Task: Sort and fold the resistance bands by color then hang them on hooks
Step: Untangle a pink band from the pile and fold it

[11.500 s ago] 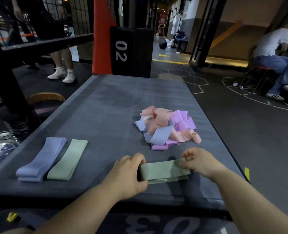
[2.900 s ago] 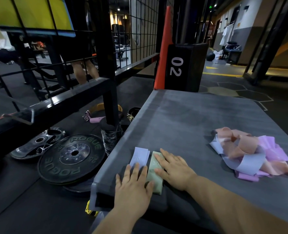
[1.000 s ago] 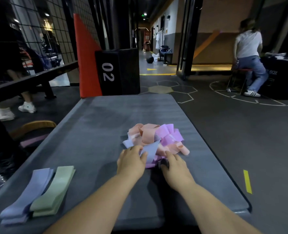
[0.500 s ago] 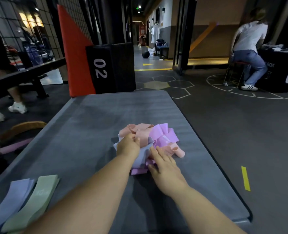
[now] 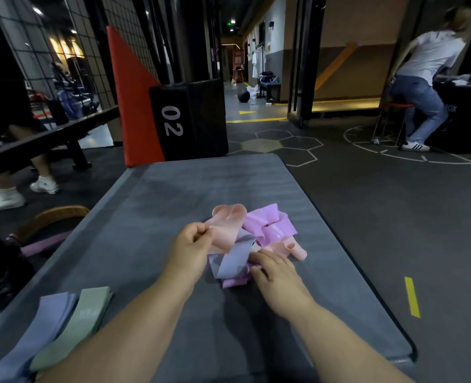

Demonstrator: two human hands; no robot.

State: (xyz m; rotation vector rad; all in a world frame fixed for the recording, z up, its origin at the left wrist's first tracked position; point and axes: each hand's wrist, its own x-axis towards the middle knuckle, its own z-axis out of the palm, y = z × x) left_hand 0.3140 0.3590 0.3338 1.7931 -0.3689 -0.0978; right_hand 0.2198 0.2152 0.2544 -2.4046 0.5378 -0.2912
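A tangled pile of resistance bands lies mid-way along the grey padded platform (image 5: pixel 173 189): peach ones (image 5: pixel 226 225), purple ones (image 5: pixel 270 225) and a blue-grey one (image 5: pixel 233 261). My left hand (image 5: pixel 190 250) pinches a peach band at the pile's left side and lifts it a little. My right hand (image 5: pixel 275 272) rests with fingers on the near edge of the pile, beside the blue-grey band. At the platform's near left corner lie a folded blue-grey band (image 5: pixel 43 327) and folded green bands (image 5: pixel 82 319) side by side.
A black box marked 02 (image 5: pixel 187 120) and a red wedge (image 5: pixel 132 100) stand beyond the platform's far end. A person (image 5: pixel 422 78) leans at a black counter at far right. Legs in white shoes (image 5: pixel 2 200) stand at left by a black rail.
Since half a second ago my left hand has pulled a peach band up and left out of the pile. My right hand has moved onto the pile's near edge.
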